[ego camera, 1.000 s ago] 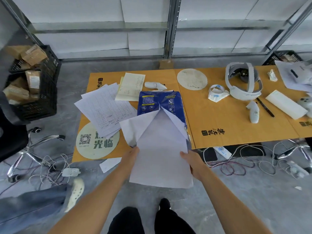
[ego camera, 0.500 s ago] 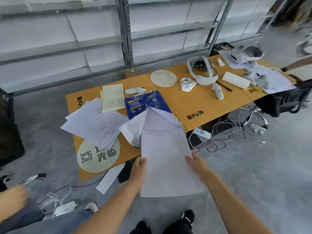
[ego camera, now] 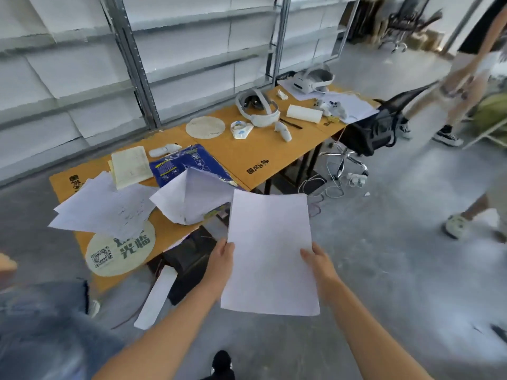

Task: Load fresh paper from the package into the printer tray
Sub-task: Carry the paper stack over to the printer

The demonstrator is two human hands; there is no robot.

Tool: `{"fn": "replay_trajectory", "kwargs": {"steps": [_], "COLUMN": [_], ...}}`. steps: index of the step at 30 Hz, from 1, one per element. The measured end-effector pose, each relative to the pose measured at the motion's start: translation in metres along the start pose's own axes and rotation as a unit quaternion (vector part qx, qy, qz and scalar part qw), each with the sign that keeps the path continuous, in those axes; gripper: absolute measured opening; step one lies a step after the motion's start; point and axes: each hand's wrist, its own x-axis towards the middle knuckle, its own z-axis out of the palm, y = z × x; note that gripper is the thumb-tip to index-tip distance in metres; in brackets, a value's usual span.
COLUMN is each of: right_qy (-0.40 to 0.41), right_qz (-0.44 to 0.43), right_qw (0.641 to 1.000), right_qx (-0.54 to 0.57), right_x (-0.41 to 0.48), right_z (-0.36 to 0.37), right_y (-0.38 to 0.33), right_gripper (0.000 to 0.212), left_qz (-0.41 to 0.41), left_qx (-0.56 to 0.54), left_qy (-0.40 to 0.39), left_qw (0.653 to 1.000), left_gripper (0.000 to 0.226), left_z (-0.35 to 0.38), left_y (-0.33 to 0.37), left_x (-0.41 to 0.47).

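Observation:
A stack of blank white paper (ego camera: pixel 270 250) is held out in front of me above the floor, clear of the table. My left hand (ego camera: pixel 222 260) grips its left edge and my right hand (ego camera: pixel 317 260) grips its right edge. The blue paper package (ego camera: pixel 181 167) lies on the orange table (ego camera: pixel 274 157), its white inner wrapper (ego camera: pixel 189 198) torn open and flared toward me. A black printer-like box (ego camera: pixel 189 259) sits on the floor under the table's near edge, partly hidden by the tabletop.
Printed sheets (ego camera: pixel 107 207) and a round QR sign (ego camera: pixel 120 249) cover the table's left end. Headsets (ego camera: pixel 258 108), controllers and a white roll lie farther right. A black office chair (ego camera: pixel 375 127), cables on the floor and other people at the right and left edges stand around.
The paper stack has come fully out of the package and moved right and away from the table. My view has swung to the right, bringing the chair and a standing person into sight.

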Motion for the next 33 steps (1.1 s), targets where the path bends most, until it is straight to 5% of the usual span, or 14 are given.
{"fn": "replay_trajectory", "kwargs": {"steps": [8, 15, 19, 24, 33], "right_qy": [0.199, 0.418, 0.535, 0.661, 0.79], "right_qz": [-0.063, -0.07, -0.026, 0.015, 0.106], "right_qw": [0.974, 0.883, 0.809, 0.689, 0.495], "right_qx": [0.088, 0.203, 0.243, 0.297, 0.345], "right_x": [-0.123, -0.238, -0.3, -0.379, -0.511], "right_z": [-0.168, -0.25, -0.256, -0.23, -0.123], "right_y": [0.05, 0.124, 0.165, 0.211, 0.293], "right_gripper": [0.022, 0.024, 0.03, 0.022, 0.03], "left_qz": [0.118, 0.164, 0.157, 0.165, 0.124], "left_qx": [0.066, 0.116, 0.13, 0.185, 0.237], "left_qy": [-0.187, -0.377, -0.496, -0.63, -0.794], "left_qw": [0.973, 0.904, 0.844, 0.736, 0.545], "left_gripper": [0.035, 0.015, 0.028, 0.017, 0.025], "left_z": [0.168, 0.293, 0.342, 0.368, 0.306], "left_y": [0.027, 0.018, -0.004, -0.038, -0.113], "left_x": [-0.083, -0.169, -0.216, -0.287, -0.427]}}
